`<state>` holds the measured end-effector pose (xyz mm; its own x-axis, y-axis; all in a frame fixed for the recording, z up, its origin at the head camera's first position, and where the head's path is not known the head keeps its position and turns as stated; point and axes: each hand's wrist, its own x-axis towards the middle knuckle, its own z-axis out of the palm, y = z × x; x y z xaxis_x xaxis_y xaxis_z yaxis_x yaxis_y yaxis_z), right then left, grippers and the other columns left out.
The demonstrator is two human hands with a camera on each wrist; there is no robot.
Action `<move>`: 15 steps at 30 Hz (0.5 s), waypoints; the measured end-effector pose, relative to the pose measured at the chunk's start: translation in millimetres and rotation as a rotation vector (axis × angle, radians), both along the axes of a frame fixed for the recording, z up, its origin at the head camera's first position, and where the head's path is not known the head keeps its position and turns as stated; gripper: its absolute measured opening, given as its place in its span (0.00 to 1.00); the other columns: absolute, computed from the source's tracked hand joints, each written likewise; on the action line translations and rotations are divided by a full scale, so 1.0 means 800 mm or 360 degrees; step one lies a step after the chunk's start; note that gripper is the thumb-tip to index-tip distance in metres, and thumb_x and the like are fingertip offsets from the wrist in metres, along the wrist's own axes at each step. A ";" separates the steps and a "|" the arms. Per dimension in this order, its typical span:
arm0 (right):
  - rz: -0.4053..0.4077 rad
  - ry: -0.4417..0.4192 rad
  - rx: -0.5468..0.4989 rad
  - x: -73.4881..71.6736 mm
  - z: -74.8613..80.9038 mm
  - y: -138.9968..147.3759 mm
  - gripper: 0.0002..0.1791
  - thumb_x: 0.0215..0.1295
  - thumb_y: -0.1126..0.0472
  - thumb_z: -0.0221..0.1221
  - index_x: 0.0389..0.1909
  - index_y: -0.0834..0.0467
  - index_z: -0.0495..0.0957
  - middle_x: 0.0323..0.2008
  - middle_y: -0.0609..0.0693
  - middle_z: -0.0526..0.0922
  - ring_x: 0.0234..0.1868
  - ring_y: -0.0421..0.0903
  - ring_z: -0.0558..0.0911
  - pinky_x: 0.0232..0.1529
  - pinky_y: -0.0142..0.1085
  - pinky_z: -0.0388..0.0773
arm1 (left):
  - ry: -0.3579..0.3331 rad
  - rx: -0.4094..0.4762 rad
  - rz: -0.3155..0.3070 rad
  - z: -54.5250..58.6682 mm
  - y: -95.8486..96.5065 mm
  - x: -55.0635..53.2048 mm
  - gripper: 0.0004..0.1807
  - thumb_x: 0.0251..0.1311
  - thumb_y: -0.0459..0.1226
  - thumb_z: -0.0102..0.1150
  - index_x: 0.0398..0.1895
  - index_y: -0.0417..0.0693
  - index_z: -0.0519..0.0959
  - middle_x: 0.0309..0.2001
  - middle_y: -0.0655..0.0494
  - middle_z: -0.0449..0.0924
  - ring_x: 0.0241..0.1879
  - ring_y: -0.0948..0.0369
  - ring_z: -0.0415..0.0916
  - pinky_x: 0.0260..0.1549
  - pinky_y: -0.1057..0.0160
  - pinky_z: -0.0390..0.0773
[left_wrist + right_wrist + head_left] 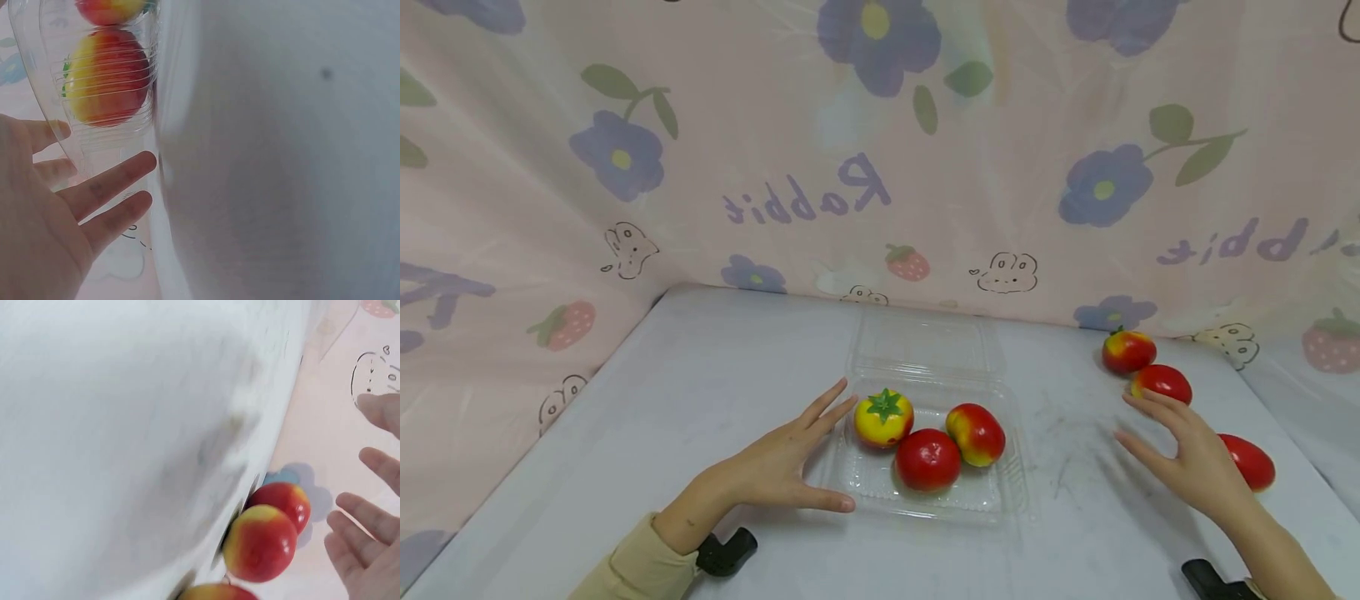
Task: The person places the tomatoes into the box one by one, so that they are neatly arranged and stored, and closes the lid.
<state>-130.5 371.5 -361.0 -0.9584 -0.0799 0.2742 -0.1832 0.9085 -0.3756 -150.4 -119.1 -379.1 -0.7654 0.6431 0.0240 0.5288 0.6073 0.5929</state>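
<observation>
A clear plastic clamshell box (917,504) lies with its lid (928,342) folded back, holding three red-and-yellow toy tomatoes: a yellow one with a green leaf top (874,427), a red one (927,461) and a two-tone one (976,435). At the box's left side, my left hand (775,462) is spread, fingertips right at the wall; the left wrist view shows the ribbed box (134,134) beside the fingers. My right hand (1195,454) hovers with relaxed, parted fingers near three more tomatoes, overlapping the middle one (1165,382) in the head view. Nothing is between its fingers (369,515).
At the table's right side, one tomato (1127,351) stands at the back and another (1251,462) lies nearer, partly behind the right hand. A printed cloth (970,192) hangs behind the white table (737,358). Black wrist mounts (727,552) sit below both hands.
</observation>
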 end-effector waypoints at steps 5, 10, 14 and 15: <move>-0.0082 -0.0058 0.0090 0.006 -0.003 0.017 0.33 0.55 0.54 0.69 0.58 0.67 0.72 0.58 0.75 0.66 0.53 0.73 0.64 0.40 0.70 0.71 | -0.0004 -0.0003 0.0006 -0.001 0.000 0.000 0.60 0.43 0.68 0.63 0.77 0.65 0.43 0.78 0.62 0.29 0.70 0.47 0.58 0.58 0.37 0.68; -0.0173 -0.0154 0.0135 0.012 -0.004 0.035 0.34 0.56 0.52 0.68 0.60 0.66 0.70 0.59 0.78 0.63 0.55 0.75 0.60 0.45 0.76 0.62 | -0.0010 -0.0017 0.0023 0.000 0.001 0.000 0.61 0.43 0.68 0.63 0.77 0.64 0.43 0.78 0.63 0.28 0.71 0.48 0.58 0.59 0.37 0.68; -0.0246 -0.0160 0.0147 0.017 -0.008 0.046 0.34 0.58 0.53 0.66 0.61 0.66 0.68 0.59 0.79 0.60 0.58 0.76 0.56 0.50 0.79 0.51 | -0.0013 -0.0015 0.0025 0.000 0.001 0.000 0.61 0.42 0.68 0.64 0.77 0.63 0.44 0.78 0.64 0.28 0.71 0.49 0.58 0.59 0.38 0.69; -0.0265 -0.0157 0.0152 0.018 -0.010 0.048 0.34 0.58 0.53 0.66 0.61 0.67 0.68 0.60 0.79 0.60 0.59 0.76 0.56 0.51 0.79 0.49 | -0.0013 -0.0018 0.0026 0.000 0.001 0.000 0.61 0.42 0.68 0.64 0.77 0.63 0.44 0.78 0.64 0.28 0.71 0.49 0.58 0.59 0.38 0.69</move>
